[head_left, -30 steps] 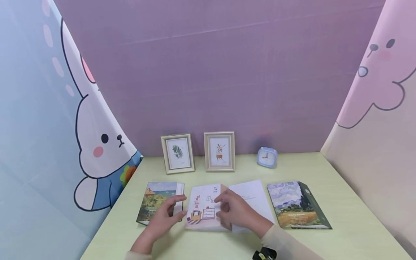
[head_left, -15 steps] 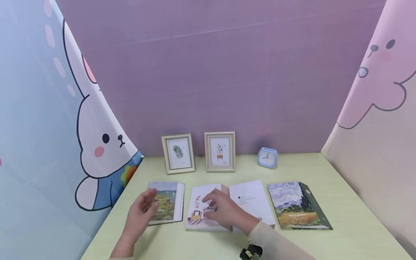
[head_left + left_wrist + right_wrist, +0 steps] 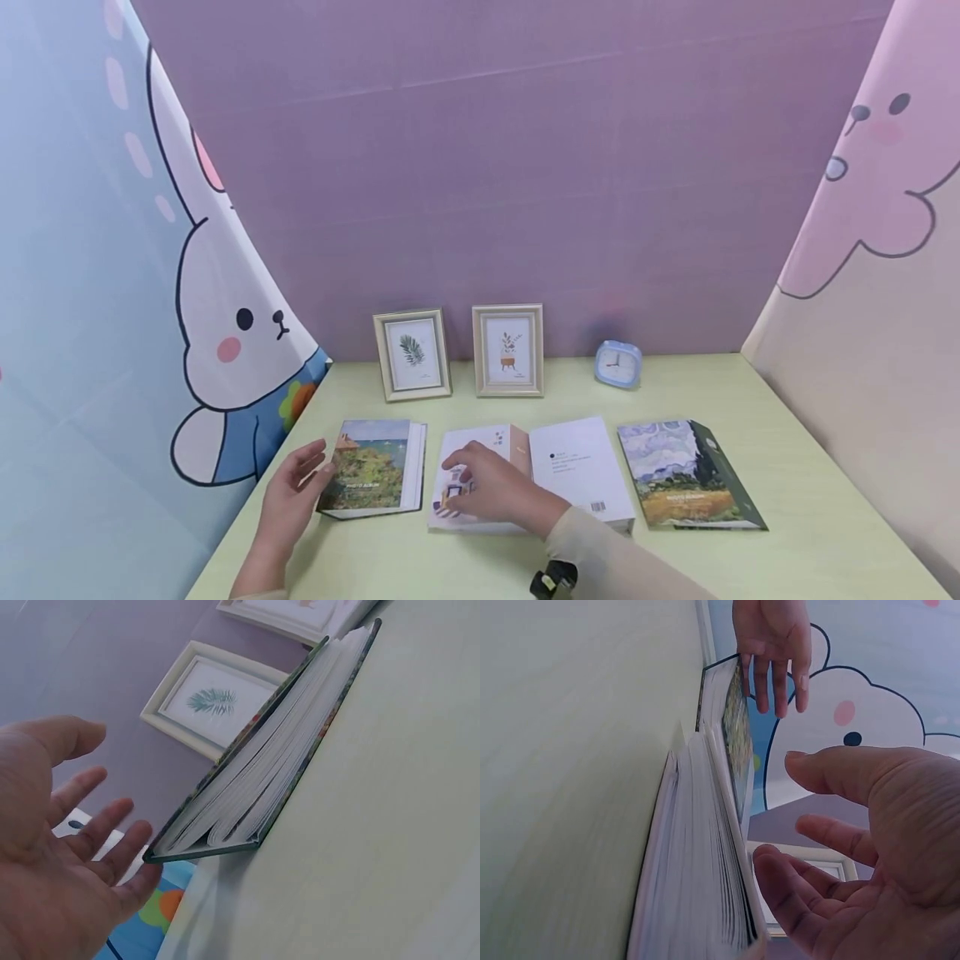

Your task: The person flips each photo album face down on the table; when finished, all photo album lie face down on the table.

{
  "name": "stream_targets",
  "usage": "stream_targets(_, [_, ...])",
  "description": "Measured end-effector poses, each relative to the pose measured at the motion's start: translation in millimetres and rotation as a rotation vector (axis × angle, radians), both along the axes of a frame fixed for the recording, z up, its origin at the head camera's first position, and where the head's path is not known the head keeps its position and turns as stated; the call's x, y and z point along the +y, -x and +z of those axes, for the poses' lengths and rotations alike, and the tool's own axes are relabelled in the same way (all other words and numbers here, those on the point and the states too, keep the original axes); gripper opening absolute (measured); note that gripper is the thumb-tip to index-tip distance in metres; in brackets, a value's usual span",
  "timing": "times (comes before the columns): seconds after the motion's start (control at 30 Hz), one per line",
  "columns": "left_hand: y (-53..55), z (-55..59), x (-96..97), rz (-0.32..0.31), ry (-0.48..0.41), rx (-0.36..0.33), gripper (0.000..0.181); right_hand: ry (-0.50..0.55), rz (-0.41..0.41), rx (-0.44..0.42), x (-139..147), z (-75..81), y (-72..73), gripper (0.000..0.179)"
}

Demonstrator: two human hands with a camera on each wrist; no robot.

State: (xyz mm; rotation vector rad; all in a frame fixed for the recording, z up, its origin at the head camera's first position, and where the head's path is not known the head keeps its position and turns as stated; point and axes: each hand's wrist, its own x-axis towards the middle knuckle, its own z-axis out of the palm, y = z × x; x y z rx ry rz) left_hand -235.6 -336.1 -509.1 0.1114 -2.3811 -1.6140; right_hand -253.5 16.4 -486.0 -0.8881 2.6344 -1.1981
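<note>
My left hand is beside the left edge of a photo album with a painted seaside cover. Its fingers are spread and relaxed, fingertips right at the album's corner in the left wrist view, where the album's page edges show. My right hand is over the left part of a white illustrated album, fingers loosely bent and holding nothing. That album shows a room drawing on the left, a peach spine strip and a white panel with a barcode on the right. My right hand hides part of the drawing.
Another photo album with a painted field cover and dark green spine lies at the right. Behind stand a leaf picture frame, a potted-plant picture frame and a blue clock. A purple backdrop rises behind the table.
My left hand has moved left, from between the two albums across to the seaside album's left edge. My right hand has shifted left over the white album, uncovering its spine and barcode panel.
</note>
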Motion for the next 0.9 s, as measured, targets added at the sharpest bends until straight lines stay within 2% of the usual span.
stream_targets(0.27, [3.4,-9.3,-6.4,-0.060,-0.062,-0.053,0.061,-0.012,0.056,-0.004,-12,-3.0,-3.2,0.051])
stream_targets(0.47, [2.9,-10.5,-6.4,-0.079,-0.085,-0.066,0.061,0.004,0.076,-0.019,-19,-5.4,-3.5,0.056])
stream_targets(0.67, [4.3,-12.5,-6.3,-0.108,-0.071,-0.065,0.060,-0.005,0.101,-0.033,-29,-4.2,-1.3,0.063])
stream_targets(0.9, [2.8,-15.3,-6.5,-0.114,-0.047,-0.121,0.065,-0.050,0.094,-0.031,-44,-9.0,3.3,0.063])
